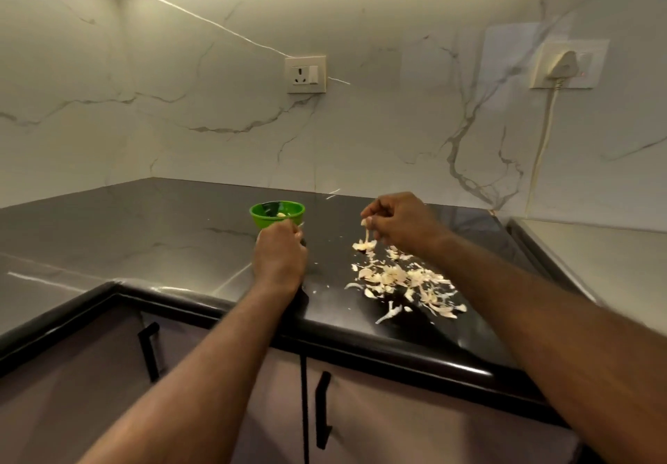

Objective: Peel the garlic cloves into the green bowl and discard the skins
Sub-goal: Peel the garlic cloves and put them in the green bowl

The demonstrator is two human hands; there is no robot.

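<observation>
A small green bowl [277, 212] stands on the dark countertop [144, 232] with a pale peeled clove inside. My left hand [279, 256] is just in front of the bowl, fingers curled round something small and pale that is mostly hidden. To the right, my right hand [399, 223] is raised above the counter and pinches a strip of garlic skin [366, 234] that hangs down. A scattered pile of garlic skins [400, 281] lies on the counter below and to the right of that hand.
The marble wall behind has a socket [305, 74] and a plugged-in white cable [546, 127] at the right. The counter's rounded front edge [361, 344] runs above cabinet doors with black handles [322, 409]. A lighter surface [595, 257] adjoins at right.
</observation>
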